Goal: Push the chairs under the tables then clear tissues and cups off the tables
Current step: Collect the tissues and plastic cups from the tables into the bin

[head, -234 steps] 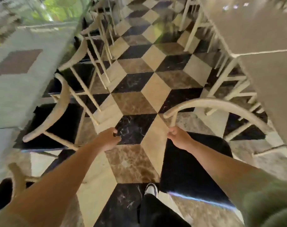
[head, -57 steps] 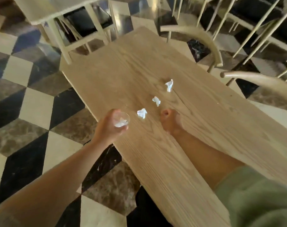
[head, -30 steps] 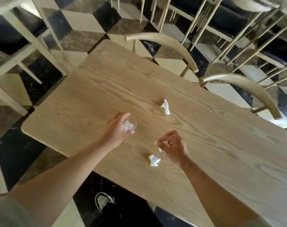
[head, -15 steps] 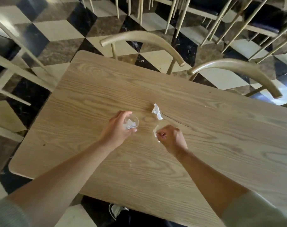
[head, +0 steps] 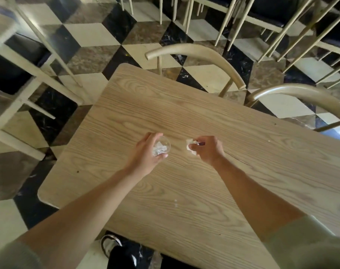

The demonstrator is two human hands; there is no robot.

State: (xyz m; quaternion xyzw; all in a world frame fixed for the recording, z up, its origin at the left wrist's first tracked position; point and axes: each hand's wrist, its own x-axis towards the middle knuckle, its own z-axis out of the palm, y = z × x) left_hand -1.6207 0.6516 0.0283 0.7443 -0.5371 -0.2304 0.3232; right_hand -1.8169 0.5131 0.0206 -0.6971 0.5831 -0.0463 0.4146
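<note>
Head camera looks down on a pale wooden worktop [head: 184, 191] with both bare forearms reaching over it. From where I stand, the left hand [head: 146, 152] wraps around a small clear cup [head: 162, 146], its fingers [head: 151, 135] curled about the far wall, and crumpled white tissue already sits inside the cup. The right hand [head: 209, 150] is clenched on a wad of tissues [head: 190, 147], white paper poking out on the side facing the cup. Both are over the middle of the worktop; whether the cup's base rests on the wood or is lifted I cannot tell.

What matters for the next move is that the cup's open mouth lies just to the left of the tissue wad, near it but not touching, at about the same depth across the worktop. I would judge the right hand only needs to travel sideways toward the left hand and drop its load in. No loose tissue shows elsewhere on the wood, only faint specks. Two curved chair backs [head: 194, 55] stand against the far edge, apparently tucked in.
</note>
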